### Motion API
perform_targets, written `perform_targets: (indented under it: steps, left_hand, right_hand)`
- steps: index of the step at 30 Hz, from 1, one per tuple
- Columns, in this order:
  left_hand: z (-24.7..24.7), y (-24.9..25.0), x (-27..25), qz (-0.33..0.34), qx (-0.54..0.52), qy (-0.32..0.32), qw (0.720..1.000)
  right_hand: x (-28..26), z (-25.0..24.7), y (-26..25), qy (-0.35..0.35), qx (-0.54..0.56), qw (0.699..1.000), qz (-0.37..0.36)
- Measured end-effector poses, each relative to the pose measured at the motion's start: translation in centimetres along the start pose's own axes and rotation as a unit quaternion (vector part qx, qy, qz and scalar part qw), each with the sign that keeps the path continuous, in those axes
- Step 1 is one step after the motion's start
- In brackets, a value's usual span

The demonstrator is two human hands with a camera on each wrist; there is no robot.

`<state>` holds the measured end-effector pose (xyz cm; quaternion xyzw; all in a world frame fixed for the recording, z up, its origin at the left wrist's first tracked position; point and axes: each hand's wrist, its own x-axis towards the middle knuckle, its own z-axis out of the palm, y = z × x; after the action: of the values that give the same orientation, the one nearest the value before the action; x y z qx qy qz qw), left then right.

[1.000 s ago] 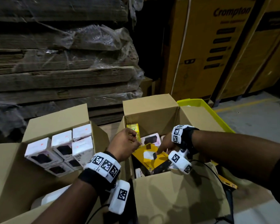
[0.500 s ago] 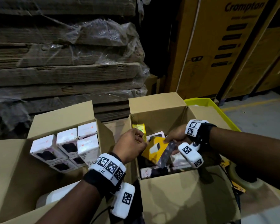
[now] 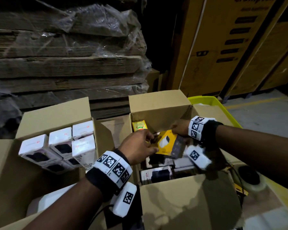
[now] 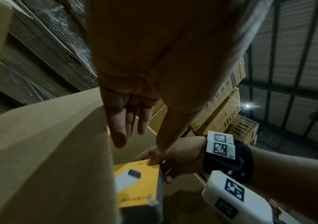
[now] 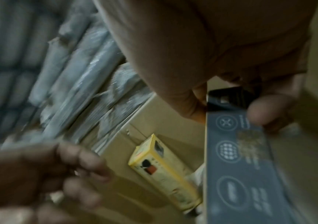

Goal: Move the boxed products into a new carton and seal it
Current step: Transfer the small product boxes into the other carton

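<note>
My right hand (image 3: 179,129) pinches the top edge of a yellow product box (image 3: 166,143) with a dark blue side (image 5: 236,151), holding it tilted above the contents of the open right carton (image 3: 181,205). My left hand (image 3: 140,145) is at the box's lower left corner; its fingers (image 4: 127,121) are straight and apart from the box (image 4: 137,181). Below lie a dark "20K" box (image 3: 156,175) and other boxes. A small yellow box (image 3: 140,126) stands in the carton's back left corner. The left carton (image 3: 55,113) holds several white boxes (image 3: 61,141).
A yellow crate (image 3: 211,103) stands behind the right carton, and a tape roll (image 3: 249,178) lies at its right. Plastic-wrapped flat cardboard (image 3: 65,55) is stacked at the back, with tall printed cartons (image 3: 223,47) at the back right.
My right hand has lifted the yellow box from lying flat in the right carton and tilted it up toward the back. My left hand has reached in toward the box, its fingers uncurling.
</note>
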<state>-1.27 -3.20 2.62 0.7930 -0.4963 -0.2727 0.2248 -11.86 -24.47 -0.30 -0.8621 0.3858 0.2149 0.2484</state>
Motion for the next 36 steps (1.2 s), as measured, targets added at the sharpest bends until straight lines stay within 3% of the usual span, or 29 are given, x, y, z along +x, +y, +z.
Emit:
perform_targets:
  steps: [4,10,13,15,17,20,24,28,36]
  left_hand:
    - [-0.1,-0.2,-0.2,0.002,-0.026,-0.001,1.000]
    - [-0.2,-0.4,-0.2,0.006,-0.074,0.011,0.997]
    - [-0.4,-0.6,-0.3,0.000,-0.094,0.041,0.995]
    - [-0.6,-0.8,-0.5,-0.012,-0.083,0.082,0.993]
    - [-1.0,-1.1,-1.0,-0.016,-0.062,0.106,0.992]
    - [-1.3,-1.7,-1.9,-0.019,-0.045,0.099,0.994]
    - [-1.0,-2.6,-2.6,-0.025,-0.058,0.083,0.995]
    - [-0.8,-2.6,-2.7,-0.029,-0.067,0.085,0.994]
    - [-0.9,-2.4,-2.9,-0.026,-0.064,0.084,0.994]
  right_hand:
    - [-0.4,-1.1,0.6,0.026,-0.173,0.985,-0.007]
    - [-1.9,-0.8,0.0,0.046,-0.334,0.941,-0.022]
    - [-1.5,-0.3,-1.8,0.031,-0.271,0.960,-0.067]
    - [-1.2,1.1,-3.3,-0.066,-0.155,0.981,-0.099]
    - [-0.8,2.6,-4.6,-0.187,-0.068,0.975,-0.101]
    - [-0.3,4.5,-5.9,-0.251,-0.138,0.950,-0.125]
    - [-1.0,6.0,-7.6,-0.248,-0.329,0.894,-0.174]
    - [-0.8,8.1,-7.6,-0.256,-0.389,0.865,-0.188]
    - [-0.9,8.9,-7.9,-0.294,-0.347,0.877,-0.156]
